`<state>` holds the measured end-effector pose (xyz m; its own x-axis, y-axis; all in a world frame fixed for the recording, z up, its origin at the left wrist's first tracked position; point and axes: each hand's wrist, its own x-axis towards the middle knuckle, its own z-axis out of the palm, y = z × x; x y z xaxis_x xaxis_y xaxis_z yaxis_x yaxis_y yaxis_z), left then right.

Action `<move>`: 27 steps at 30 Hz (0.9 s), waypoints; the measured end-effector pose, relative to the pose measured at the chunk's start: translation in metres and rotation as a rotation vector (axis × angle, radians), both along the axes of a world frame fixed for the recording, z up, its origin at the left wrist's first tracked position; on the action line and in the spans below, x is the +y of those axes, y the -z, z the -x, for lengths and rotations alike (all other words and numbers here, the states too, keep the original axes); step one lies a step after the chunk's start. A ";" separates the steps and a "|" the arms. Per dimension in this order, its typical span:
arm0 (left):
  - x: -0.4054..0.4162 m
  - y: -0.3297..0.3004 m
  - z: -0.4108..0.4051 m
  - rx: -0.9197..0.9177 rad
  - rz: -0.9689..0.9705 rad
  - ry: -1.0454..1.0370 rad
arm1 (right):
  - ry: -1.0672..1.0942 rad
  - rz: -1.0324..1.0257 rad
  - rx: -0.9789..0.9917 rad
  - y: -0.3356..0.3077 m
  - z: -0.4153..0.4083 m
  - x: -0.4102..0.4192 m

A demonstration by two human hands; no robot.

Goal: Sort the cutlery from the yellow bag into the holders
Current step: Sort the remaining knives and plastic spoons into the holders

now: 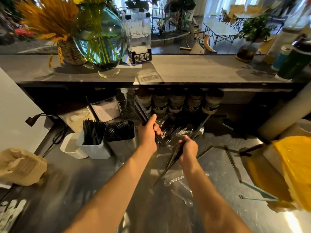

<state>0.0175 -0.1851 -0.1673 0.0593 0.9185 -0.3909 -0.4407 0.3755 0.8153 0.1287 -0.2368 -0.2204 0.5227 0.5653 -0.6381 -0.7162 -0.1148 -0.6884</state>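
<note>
I grip black knives (142, 115) in my left hand (148, 133) and more in my right hand (188, 150); two holders (101, 148) left of them are filled, while spoons (181, 132) lie scattered around my hands on the desk (84, 174).

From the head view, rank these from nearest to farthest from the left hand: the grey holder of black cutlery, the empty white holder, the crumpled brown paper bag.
Measured from the left hand:
1. Grey holder, just to its left, full of black cutlery.
2. Empty white holder, farther left, past the middle white holder.
3. Crumpled brown paper bag, at the counter's far left edge.
</note>
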 end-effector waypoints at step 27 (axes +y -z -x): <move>-0.013 0.030 -0.005 -0.008 0.419 0.365 | 0.129 -0.362 -0.229 -0.061 -0.004 0.025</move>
